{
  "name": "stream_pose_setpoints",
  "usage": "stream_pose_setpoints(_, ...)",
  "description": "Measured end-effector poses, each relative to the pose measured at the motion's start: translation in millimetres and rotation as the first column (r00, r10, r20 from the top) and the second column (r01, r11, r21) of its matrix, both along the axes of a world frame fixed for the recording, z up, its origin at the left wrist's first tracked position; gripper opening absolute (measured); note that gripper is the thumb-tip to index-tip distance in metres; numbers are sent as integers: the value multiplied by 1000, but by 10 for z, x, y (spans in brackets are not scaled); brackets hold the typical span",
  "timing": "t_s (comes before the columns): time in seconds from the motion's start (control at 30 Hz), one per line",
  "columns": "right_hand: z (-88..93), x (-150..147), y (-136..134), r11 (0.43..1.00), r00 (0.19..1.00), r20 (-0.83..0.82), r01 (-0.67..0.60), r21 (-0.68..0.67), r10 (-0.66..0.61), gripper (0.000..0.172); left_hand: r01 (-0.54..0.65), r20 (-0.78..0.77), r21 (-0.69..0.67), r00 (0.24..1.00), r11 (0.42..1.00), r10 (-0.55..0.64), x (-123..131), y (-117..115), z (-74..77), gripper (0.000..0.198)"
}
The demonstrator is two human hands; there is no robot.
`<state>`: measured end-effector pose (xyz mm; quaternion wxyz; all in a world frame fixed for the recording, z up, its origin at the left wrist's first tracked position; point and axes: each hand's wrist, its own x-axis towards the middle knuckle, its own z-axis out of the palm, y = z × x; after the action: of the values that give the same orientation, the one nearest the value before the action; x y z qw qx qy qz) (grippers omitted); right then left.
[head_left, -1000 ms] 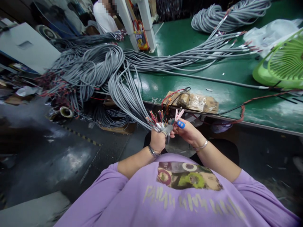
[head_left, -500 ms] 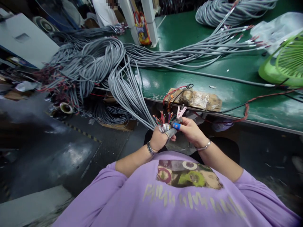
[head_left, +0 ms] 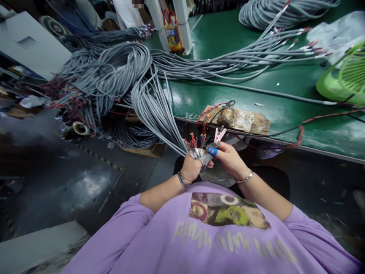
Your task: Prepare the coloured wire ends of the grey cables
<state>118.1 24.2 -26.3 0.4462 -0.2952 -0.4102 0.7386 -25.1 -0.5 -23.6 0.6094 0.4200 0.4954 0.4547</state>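
My left hand (head_left: 191, 167) is wrapped round the ends of several grey cables (head_left: 155, 110), whose stripped coloured wires (head_left: 194, 142) fan upward above the fingers. A covering on my left thumb looks grey. My right hand (head_left: 228, 158), with blue tape (head_left: 212, 151) round a digit, is closed beside the wire ends; what its fingertips pinch is too small to make out. A pink clip (head_left: 219, 135) sticks up just above my right fingers. The two hands are close together in front of the bench edge.
On the green bench (head_left: 222, 91) lie a wooden block (head_left: 245, 121) with leads, more grey cables (head_left: 228, 64), a cable coil (head_left: 273, 15), a plastic bag (head_left: 339, 34) and a green fan (head_left: 352, 72). A snack bag (head_left: 173, 36) hangs at a white post. A person (head_left: 128, 15) is at the back.
The view has shifted slightly, so the bench items appear a little farther right. Both hands keep nearly the same place and hold, with small finger movement at the wires.
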Motion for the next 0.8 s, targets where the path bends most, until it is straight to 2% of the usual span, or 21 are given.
stream_pose_setpoints(0.2, 50, -62, -27, 996, 996, -13, 84, -44, -84, 31, -34, -6, -8, 999, 999, 34, 19, -14, 35, 35)
stream_pose_setpoints(0.33, 10, -106, -42, 989, 990, -26, 136, -60, -138, 29, -87, 11, -1, 996, 996, 87, 27, -17, 39, 34)
stream_pose_setpoints(0.43, -55, -32, -10, 993, 992, -79, 87, -78, -94, 28, -128, 42, -3, 991, 992, 128, 35, -15, 70, 34)
stream_pose_setpoints(0.57, -142, 153, 117, 979, 974, -227, -25, -204, -23, 42, -166, 116, -6, 979, 986, 165, 65, -8, 193, 31)
stream_pose_setpoints(0.67, -149, 194, 238, 959, 969, -228, 29, -283, -96, 53, -126, 137, 6, 983, 992, 124, 106, 9, 284, 28)
stream_pose_setpoints(0.8, -74, 74, 348, 951, 956, -186, 177, -252, -227, 48, -89, 109, 12, 990, 996, 88, 161, 55, 313, 32)
